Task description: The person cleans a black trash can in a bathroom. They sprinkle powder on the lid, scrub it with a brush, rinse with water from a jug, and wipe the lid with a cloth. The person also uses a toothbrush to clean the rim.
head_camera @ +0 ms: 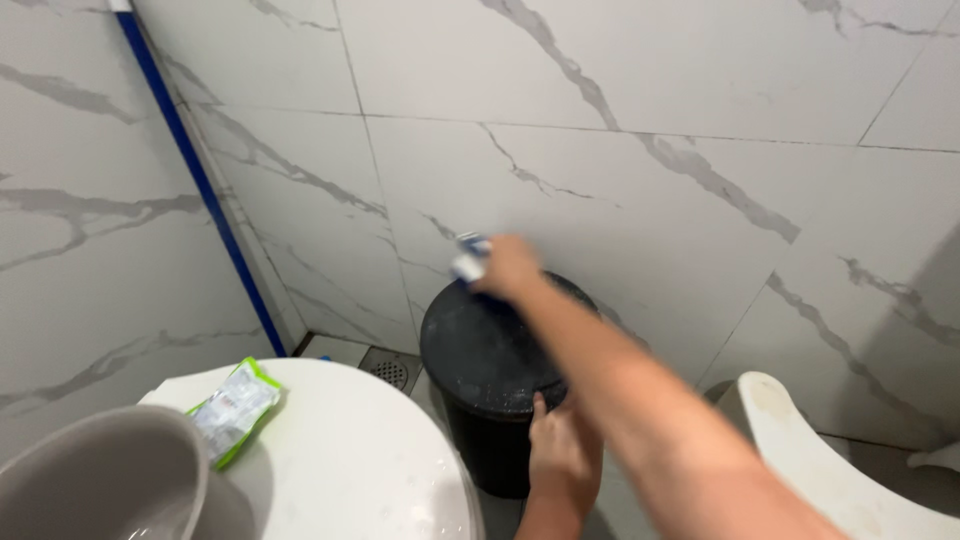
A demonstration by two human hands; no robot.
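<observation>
Bin (490,390) — black, round, lid on — stands on the floor against the marble wall (640,110), between a white toilet lid (350,460) and a white seat (820,450) at the right edge. The right hand (508,266) reaches out over the far rim of the bin lid, fingers curled closed round a small blue and white thing (470,256); motion blur keeps me from telling what it is, though it looks like a sponge or cloth. It sits at the back edge of the lid, close to the wall. The left hand (562,455) is lower and nearer, pressed flat against the bin's front side just under the lid, fingers loosely spread and thumb pointing up, gripping nothing but steadying the bin.

Outward from the hands: a green and white packet (234,408) lies on the toilet lid near its left rim, and a grey bowl (95,480) fills the bottom left corner. A floor drain (390,371) shows just left of the bin. A blue pole (195,170) leans in the corner where the two walls meet.
</observation>
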